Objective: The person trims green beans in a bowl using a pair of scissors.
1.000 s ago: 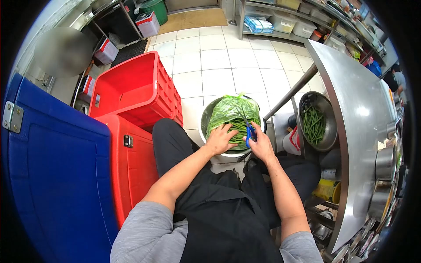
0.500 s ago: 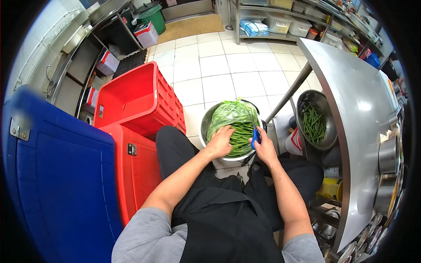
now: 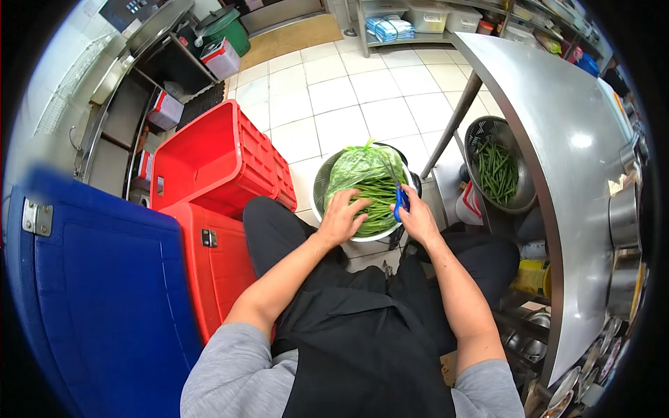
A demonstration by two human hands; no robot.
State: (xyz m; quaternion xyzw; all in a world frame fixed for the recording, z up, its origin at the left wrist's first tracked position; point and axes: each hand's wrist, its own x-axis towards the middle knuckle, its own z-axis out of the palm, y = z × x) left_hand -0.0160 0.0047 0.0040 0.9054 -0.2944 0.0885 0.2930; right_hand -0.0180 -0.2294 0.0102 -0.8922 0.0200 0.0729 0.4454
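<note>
In front of my knees stands a colander [image 3: 320, 187] with a pale rim, filled with long green beans [image 3: 380, 216]. A clear plastic bag [image 3: 352, 171] with green inside covers the far part of the beans. My left hand [image 3: 340, 221] is over the near left of the beans, fingers apart, with its fingertips at the bag's edge. Blue-handled scissors [image 3: 399, 204] are gripped in my right hand [image 3: 418, 217] at the colander's right side. Their blades point away from me over the beans and bag.
On the right, a steel table [image 3: 557, 139] stands beside a second colander [image 3: 519, 202] of green beans on a lower level. To the left are a red crate [image 3: 268, 164], a red box [image 3: 223, 258] and a large blue box [image 3: 118, 279]. Tiled floor [image 3: 334, 101] extends ahead.
The view has shifted slightly. My left thumb now stands further apart from the fingers over the beans. The scissors stay in my right hand, nearly in the same place.
</note>
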